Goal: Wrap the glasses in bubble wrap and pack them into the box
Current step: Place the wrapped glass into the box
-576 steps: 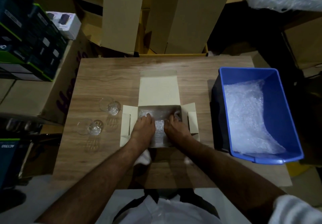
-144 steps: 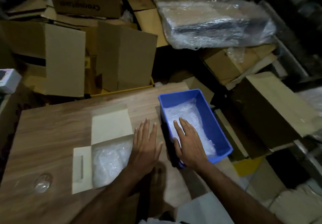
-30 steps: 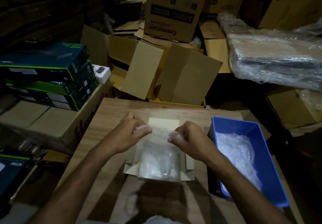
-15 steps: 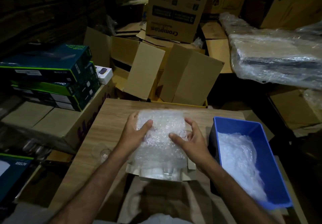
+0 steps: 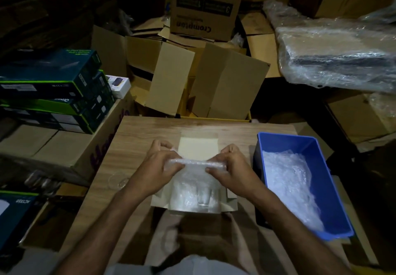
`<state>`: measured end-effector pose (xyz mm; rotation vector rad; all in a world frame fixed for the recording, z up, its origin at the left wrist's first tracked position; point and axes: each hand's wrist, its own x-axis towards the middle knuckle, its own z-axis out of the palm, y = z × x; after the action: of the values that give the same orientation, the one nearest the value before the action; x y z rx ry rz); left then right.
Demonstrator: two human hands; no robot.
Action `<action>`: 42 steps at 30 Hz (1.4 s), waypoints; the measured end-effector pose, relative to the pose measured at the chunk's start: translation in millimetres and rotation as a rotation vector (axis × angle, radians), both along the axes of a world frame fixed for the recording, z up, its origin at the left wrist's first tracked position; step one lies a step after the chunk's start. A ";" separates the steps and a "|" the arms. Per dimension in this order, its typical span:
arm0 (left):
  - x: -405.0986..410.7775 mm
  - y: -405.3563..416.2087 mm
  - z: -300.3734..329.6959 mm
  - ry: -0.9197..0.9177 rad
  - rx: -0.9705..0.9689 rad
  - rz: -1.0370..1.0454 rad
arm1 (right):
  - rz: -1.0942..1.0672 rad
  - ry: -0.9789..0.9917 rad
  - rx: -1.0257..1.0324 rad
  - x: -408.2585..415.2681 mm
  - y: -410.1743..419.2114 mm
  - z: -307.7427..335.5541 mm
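A sheet of bubble wrap [image 5: 194, 180] hangs above the small open cardboard box [image 5: 198, 147] in the middle of the wooden table. My left hand [image 5: 159, 167] and my right hand [image 5: 230, 166] each pinch one end of its rolled top edge. Through the sheet's lower part a clear glass [image 5: 203, 197] shows, standing upright in the box among more wrap. A second clear glass [image 5: 117, 181] lies bare on the table left of the box, just beside my left forearm.
A blue plastic bin [image 5: 285, 143] holding more bubble wrap stands at the right of the table [image 5: 137, 133]. Open cartons crowd the far edge, green boxes [image 5: 55, 95] are stacked at the left, and a plastic-wrapped bundle [image 5: 340, 56] sits at the upper right.
Half a second ago the sheet was held up flat facing me; now its top edge is folded down into a roll between both hands. Earlier, two bare glasses stood at the left.
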<state>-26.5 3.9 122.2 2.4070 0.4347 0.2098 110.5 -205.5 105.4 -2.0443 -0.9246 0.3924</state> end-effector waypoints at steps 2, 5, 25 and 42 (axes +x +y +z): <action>-2.7 2.9 3.0 -0.024 -0.110 0.011 | -0.013 0.115 0.021 5.0 -3.0 2.5; -4.2 -5.9 4.1 -0.036 -0.671 0.074 | -0.073 0.588 0.217 4.5 -4.9 10.2; -4.5 -20.0 12.3 0.079 -0.794 -0.021 | 0.036 0.918 0.217 7.1 1.4 4.1; -31.4 -16.0 -17.9 0.020 -0.807 0.109 | 0.091 0.814 0.386 -31.4 3.3 -28.1</action>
<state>-57.8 -12.0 104.3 1.5972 0.5344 0.0388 79.1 -202.2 77.3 -1.3025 -0.5232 0.9271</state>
